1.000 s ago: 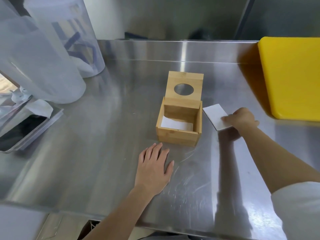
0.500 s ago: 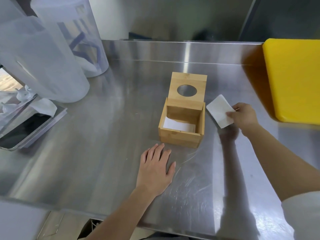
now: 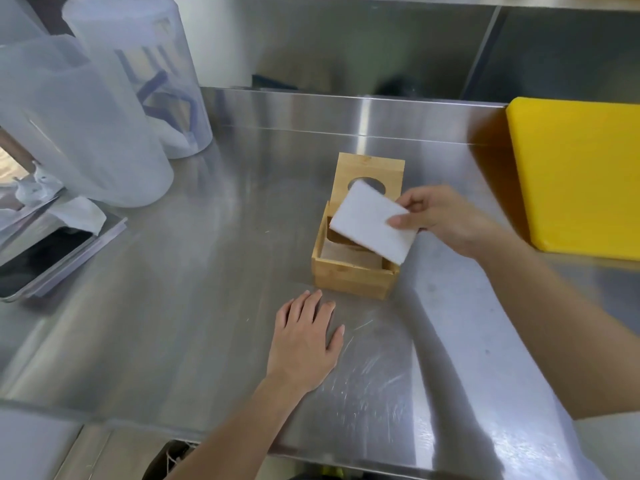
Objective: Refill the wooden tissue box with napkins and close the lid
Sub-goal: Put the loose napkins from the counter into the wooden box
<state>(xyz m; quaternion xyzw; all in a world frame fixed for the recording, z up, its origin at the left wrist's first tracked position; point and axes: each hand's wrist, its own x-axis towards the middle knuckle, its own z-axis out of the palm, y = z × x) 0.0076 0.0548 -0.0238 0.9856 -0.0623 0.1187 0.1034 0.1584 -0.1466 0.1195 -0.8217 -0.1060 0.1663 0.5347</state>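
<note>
**Napkin held over the open box**

Brushed steel worktop [image 3: 173, 306], plenty of bare room left and front. Square wooden tissue box [image 3: 349, 278] sits mid-worktop, round-holed lid [image 3: 367, 169] tipped up. A flat white napkin [image 3: 370, 225] is pinched by the right hand [image 3: 446, 220] above the opening. Left hand [image 3: 304, 341] is laid flat, fingers spread, holding nothing. Yellow board [image 3: 581, 174] at right edge.

Plenty of bare counter [image 3: 207, 289] left of the wooden box [image 3: 353, 275], wide open for a reach. Top of the box half covered by the napkin [image 3: 370, 225] held just above. Lid [image 3: 369, 174] standing up at the far side. Yellow board [image 3: 581, 174] blocking far right, plastic containers [image 3: 86, 133] crowding far left.
</note>
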